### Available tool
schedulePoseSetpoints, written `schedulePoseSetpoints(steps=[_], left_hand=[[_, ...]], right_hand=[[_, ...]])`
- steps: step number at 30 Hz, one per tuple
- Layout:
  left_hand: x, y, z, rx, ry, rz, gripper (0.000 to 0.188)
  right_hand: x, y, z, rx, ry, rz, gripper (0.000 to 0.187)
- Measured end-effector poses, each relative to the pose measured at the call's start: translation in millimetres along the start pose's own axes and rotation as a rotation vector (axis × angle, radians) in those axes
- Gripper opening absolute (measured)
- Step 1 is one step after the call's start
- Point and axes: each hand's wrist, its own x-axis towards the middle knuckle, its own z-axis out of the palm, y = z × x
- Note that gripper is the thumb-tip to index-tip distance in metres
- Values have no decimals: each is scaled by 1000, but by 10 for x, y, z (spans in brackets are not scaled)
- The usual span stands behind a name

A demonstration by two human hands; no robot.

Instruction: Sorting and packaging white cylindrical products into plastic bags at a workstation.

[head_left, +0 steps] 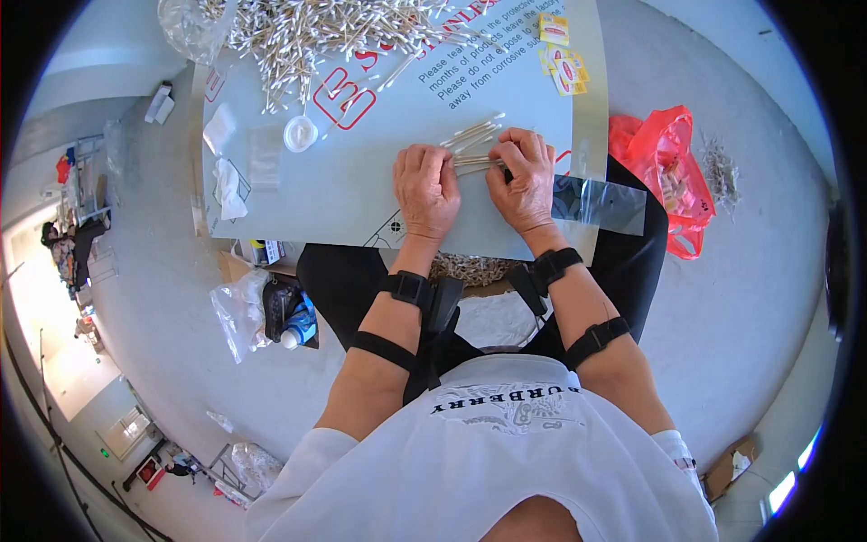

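Note:
My left hand (424, 191) and my right hand (524, 181) face each other near the front edge of the covered table (334, 212). A small bundle of cotton swabs (471, 163) lies crosswise between them, its ends tucked under the curled fingers of both hands. Just beyond, more cotton swabs (474, 135) lie loosely fanned on the tabletop. A large heap of cotton swabs (316, 41) spreads over the far left, with a few strays nearer me. Something small and dark (508, 174) shows by my right fingers; its kind is unclear.
A small round white container (300, 134), clear plastic sleeves (265, 158) and a crumpled white tissue (230, 190) lie at left. Yellow labels (567, 72) sit far right. Dark film (614, 206) overhangs the right edge. A red plastic bag (682, 194) stands beyond my right knee.

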Motion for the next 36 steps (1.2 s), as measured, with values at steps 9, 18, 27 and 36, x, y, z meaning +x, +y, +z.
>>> schedulePoseSetpoints(steps=[9, 18, 27, 36], left_hand=[[8, 4, -7, 8, -12, 5, 16], [11, 6, -9, 8, -19, 1, 15], [16, 10, -14, 5, -26, -2, 15], [4, 9, -17, 4, -43, 4, 13]], right_hand=[[5, -17, -18, 13, -21, 10, 15], [5, -16, -15, 17, -16, 5, 14], [11, -19, -23, 13, -26, 4, 13], [22, -41, -18, -7, 0, 24, 16]])
